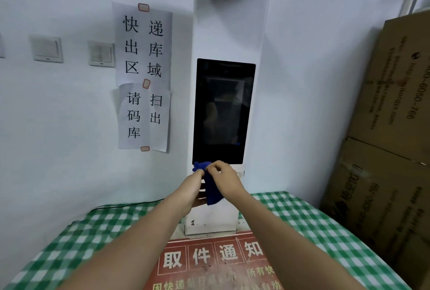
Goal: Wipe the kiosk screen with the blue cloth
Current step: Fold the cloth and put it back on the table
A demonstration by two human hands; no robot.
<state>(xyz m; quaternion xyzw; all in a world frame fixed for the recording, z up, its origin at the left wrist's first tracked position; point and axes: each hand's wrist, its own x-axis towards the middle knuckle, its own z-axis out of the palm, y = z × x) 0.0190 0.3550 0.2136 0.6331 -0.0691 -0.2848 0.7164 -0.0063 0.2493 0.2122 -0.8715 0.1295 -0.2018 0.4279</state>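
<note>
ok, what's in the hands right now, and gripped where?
Both hands hold the blue cloth just below the kiosk screen. The left hand and right hand pinch its bunched upper end; the rest hangs down between them.

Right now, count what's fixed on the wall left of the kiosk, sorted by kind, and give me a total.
Wall switches: 2, one further left and one nearer the papers.
Paper signs: 2, upper and lower.
Red tape pieces on the signs: 3, top, middle, bottom.
Total: 7
</note>
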